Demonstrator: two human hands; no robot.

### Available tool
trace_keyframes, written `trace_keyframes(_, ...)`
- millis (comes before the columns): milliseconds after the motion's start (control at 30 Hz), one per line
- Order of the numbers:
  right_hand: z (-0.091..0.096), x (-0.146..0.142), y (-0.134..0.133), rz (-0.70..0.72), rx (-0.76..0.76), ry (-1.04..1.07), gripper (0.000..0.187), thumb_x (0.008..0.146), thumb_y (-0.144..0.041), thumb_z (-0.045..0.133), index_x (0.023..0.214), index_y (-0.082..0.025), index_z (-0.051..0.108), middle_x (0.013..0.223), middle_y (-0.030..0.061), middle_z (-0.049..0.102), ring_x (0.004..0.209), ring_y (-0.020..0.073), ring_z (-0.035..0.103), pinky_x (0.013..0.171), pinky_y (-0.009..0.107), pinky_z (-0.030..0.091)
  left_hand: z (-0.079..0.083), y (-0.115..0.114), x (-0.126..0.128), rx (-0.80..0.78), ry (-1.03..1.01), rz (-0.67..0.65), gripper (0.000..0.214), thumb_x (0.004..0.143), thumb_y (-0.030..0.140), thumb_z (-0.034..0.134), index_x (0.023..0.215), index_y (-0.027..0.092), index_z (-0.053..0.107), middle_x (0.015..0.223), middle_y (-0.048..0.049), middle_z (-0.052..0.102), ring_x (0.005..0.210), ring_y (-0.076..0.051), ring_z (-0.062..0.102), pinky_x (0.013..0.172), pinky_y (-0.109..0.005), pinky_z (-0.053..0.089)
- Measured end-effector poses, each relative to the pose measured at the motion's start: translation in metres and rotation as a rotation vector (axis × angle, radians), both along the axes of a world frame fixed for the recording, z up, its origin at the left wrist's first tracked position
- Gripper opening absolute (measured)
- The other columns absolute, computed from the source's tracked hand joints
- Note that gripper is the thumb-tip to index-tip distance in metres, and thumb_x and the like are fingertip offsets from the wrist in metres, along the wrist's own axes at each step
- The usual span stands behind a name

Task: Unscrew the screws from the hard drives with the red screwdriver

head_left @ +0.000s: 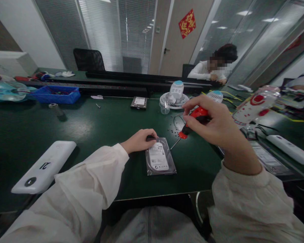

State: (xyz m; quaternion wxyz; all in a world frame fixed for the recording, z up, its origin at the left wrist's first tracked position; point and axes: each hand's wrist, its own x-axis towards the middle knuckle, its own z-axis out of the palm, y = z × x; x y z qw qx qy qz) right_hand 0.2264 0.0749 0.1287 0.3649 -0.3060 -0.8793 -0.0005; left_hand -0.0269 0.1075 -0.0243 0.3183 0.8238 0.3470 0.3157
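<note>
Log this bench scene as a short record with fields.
left hand: rests on the far edge of the hard drive, which lies flat on the green table
right hand: grip closed round a red screwdriver, tip angled down toward the drive's far right corner
loose screws: scattered beyond the drive
second drive: farther back, beside a white fan
white device: marked 21, at the left
co-worker: seated at the far bench

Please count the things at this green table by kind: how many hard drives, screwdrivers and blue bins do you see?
hard drive: 2
screwdriver: 1, held in the right hand
blue bin: 1
Total: 4
</note>
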Motion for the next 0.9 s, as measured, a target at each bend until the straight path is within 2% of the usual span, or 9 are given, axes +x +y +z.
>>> trace_keyframes(100, 0.001, 0.003, 0.0, 0.039, -0.039, -0.031, 0.035, 0.082, -0.017, 0.06, 0.117, -0.021, 0.065, 0.103, 0.0034, 0.071, 0.075, 0.0163, 0.061, 0.068, 0.032, 0.049, -0.001, 0.001, 0.0, 0.005, -0.003, 0.001, 0.01, 0.095, 0.018, 0.068, 0.105, 0.017, 0.071, 0.11, -0.0072, 0.078, 0.101, -0.022, 0.074, 0.087, -0.035, 0.058)
trace_keyframes(200, 0.0, 0.003, 0.003, 0.048, -0.017, -0.018, 0.023, 0.086, -0.025, 0.065, 0.108, -0.02, 0.069, 0.101, 0.0046, 0.072, 0.083, 0.0201, 0.065, 0.076, 0.035, 0.052, -0.001, 0.0, 0.0, 0.006, -0.005, 0.002, 0.01, 0.095, 0.017, 0.068, 0.105, 0.017, 0.071, 0.109, -0.007, 0.078, 0.101, -0.022, 0.074, 0.088, -0.035, 0.058)
trace_keyframes(267, -0.001, 0.002, 0.004, 0.025, 0.0, 0.008, 0.017, 0.089, -0.031, 0.071, 0.101, -0.019, 0.072, 0.093, 0.0039, 0.073, 0.082, 0.0203, 0.066, 0.08, 0.036, 0.053, -0.001, 0.0, 0.0, 0.007, -0.005, 0.007, 0.01, 0.095, 0.017, 0.068, 0.104, 0.017, 0.071, 0.109, -0.0071, 0.078, 0.101, -0.022, 0.074, 0.088, -0.036, 0.058)
trace_keyframes(333, -0.001, 0.002, 0.004, 0.007, -0.007, 0.015, 0.018, 0.088, -0.03, 0.071, 0.102, -0.019, 0.073, 0.091, 0.0033, 0.073, 0.08, 0.0195, 0.066, 0.08, 0.036, 0.052, -0.001, 0.0, 0.001, 0.006, -0.005, 0.005, 0.009, 0.095, 0.017, 0.068, 0.104, 0.017, 0.071, 0.108, -0.0074, 0.078, 0.1, -0.022, 0.074, 0.088, -0.036, 0.058)
trace_keyframes(500, 0.0, 0.005, 0.001, 0.052, -0.105, 0.02, 0.039, 0.08, -0.019, 0.061, 0.119, -0.021, 0.064, 0.104, 0.003, 0.072, 0.079, 0.0174, 0.064, 0.075, 0.034, 0.053, -0.001, 0.0, 0.0, 0.001, -0.006, -0.003, 0.01, 0.096, 0.018, 0.068, 0.105, 0.017, 0.071, 0.109, -0.0074, 0.077, 0.098, -0.021, 0.074, 0.085, -0.035, 0.058)
trace_keyframes(600, -0.002, 0.005, 0.004, 0.031, -0.124, 0.049, 0.031, 0.085, -0.03, 0.07, 0.114, -0.024, 0.06, 0.101, 0.0014, 0.071, 0.081, 0.0178, 0.066, 0.076, 0.034, 0.054, -0.002, 0.0, 0.0, -0.001, -0.003, -0.005, 0.01, 0.096, 0.018, 0.068, 0.105, 0.017, 0.071, 0.108, -0.0073, 0.077, 0.098, -0.022, 0.074, 0.084, -0.035, 0.058)
trace_keyframes(700, -0.006, 0.004, 0.008, 0.008, -0.137, 0.081, 0.04, 0.081, -0.04, 0.082, 0.11, -0.024, 0.059, 0.091, -0.0017, 0.071, 0.077, 0.0172, 0.068, 0.075, 0.033, 0.056, -0.003, 0.001, 0.0, 0.001, -0.004, 0.002, 0.01, 0.096, 0.017, 0.068, 0.105, 0.017, 0.07, 0.108, -0.0075, 0.077, 0.098, -0.022, 0.074, 0.085, -0.036, 0.058)
trace_keyframes(900, -0.011, 0.007, 0.011, 0.012, -0.088, 0.141, 0.031, 0.082, -0.03, 0.079, 0.107, -0.023, 0.061, 0.086, -0.0026, 0.071, 0.073, 0.0152, 0.067, 0.071, 0.031, 0.058, -0.004, 0.001, 0.0, -0.008, -0.008, -0.001, 0.01, 0.096, 0.019, 0.068, 0.106, 0.018, 0.071, 0.11, -0.0071, 0.077, 0.1, -0.022, 0.074, 0.085, -0.036, 0.058)
